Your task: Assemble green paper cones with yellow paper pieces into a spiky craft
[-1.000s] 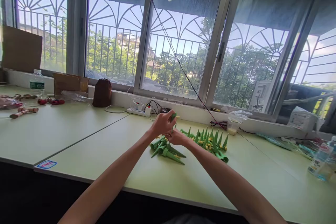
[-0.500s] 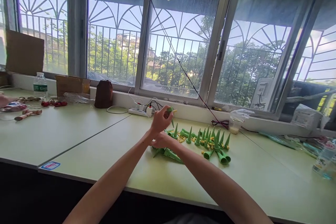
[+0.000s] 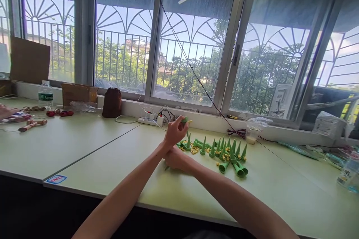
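Observation:
My left hand is raised above the table, its fingers closed around a green plastic cone with a small yellow piece sticking out to the right. Below it, my right hand passes under my left wrist, low over the tabletop. Its fingers are mostly hidden, so what they hold does not show; a small dark tip peeks out beneath. To the right of both hands, several green cones stand point up, some with yellow pieces at the base. Other green cones lie on their sides. Loose yellow pieces are scattered among them.
A power strip with plugs sits along the wall, beside a brown pouch. Bottle, cardboard box and wooden toys are at left, near another person's hand. A plastic cup stands behind the cones.
My right hand has shifted a little, and the green cones that lay beneath it no longer show. My left hand still holds its cone, turned slightly. The view has tilted a little.

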### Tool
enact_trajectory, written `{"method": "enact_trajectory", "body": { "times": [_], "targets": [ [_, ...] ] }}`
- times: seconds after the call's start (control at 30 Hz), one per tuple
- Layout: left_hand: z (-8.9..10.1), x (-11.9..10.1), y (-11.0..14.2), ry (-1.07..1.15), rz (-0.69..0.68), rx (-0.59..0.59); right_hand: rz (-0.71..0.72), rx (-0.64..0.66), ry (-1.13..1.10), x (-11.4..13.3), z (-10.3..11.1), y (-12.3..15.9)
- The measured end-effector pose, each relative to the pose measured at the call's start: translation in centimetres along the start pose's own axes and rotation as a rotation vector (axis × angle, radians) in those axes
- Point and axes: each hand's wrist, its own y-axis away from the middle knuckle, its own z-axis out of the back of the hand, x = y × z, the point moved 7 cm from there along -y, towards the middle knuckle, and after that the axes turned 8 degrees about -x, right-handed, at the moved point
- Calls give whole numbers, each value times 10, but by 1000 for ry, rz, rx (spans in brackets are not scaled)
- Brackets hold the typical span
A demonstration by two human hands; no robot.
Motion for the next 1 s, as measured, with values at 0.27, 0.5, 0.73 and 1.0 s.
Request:
{"method": "enact_trajectory", "body": {
  "times": [0.27, 0.5, 0.73, 1.0],
  "targets": [
    [11, 4, -2, -38, 44, -102, -10, -94, 67, -2, 75, 40],
    [9, 7, 5, -76, 12, -59, 9, -157, 96, -7, 74, 49],
    [-4, 8, 16, -65, -38, 47, -133, -341, 65, -41, 130, 86],
    [-36, -7, 40, -19, -105, 281, -373, -527, -51, -71, 145, 102]
  ]
}}
